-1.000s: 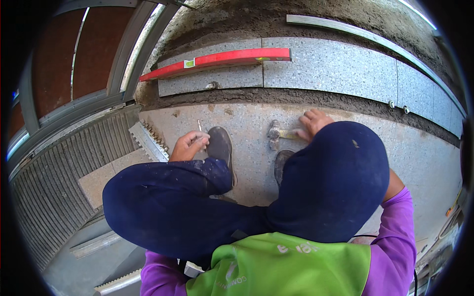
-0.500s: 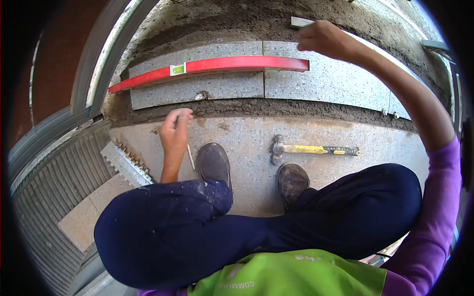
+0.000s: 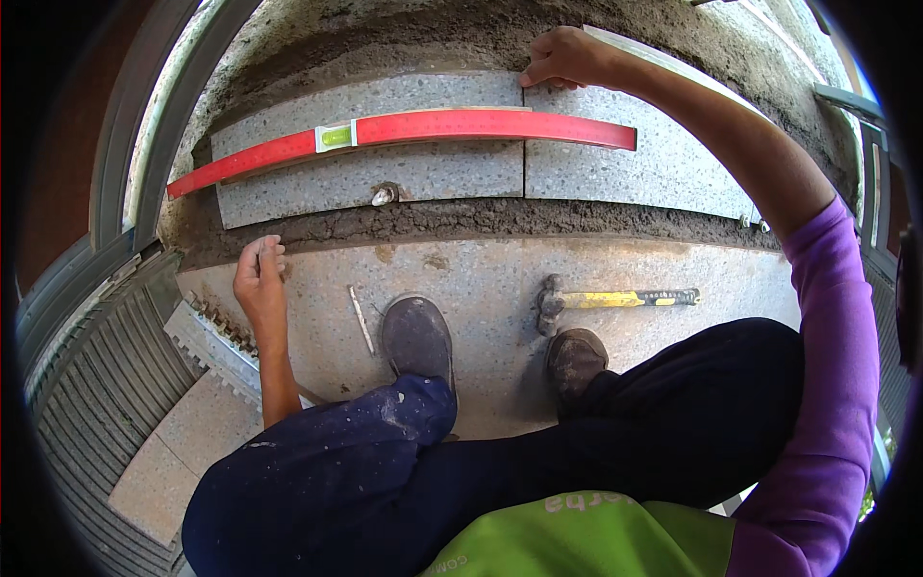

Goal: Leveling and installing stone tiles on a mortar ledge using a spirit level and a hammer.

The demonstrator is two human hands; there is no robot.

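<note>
Two speckled grey tiles [image 3: 461, 173] lie side by side on a mortar bed ahead of me. A red spirit level [image 3: 500, 124] with a green vial rests across both. At the far edge of the tiles, just by their joint, my right hand [image 3: 569, 56] has its fingers curled in and the tips together; anything between them is hidden. My left hand [image 3: 260, 277] hangs near the front left tile corner, fingers bunched, nothing visible in them. A small round whitish piece [image 3: 385, 194] sits at the left tile's front edge.
A yellow-and-black hammer [image 3: 615, 299] lies beyond my right shoe [image 3: 577, 361]. Left of my left shoe [image 3: 416, 337] is a thin white stick [image 3: 361, 319]. A notched, toothed plate [image 3: 216, 341] and loose tile pieces [image 3: 159, 490] lie at left, beside a metal frame [image 3: 125, 144].
My right hand has moved left and slightly toward me, to the tile joint. My left hand has moved left, away from the small whitish piece. The view has shifted a little.
</note>
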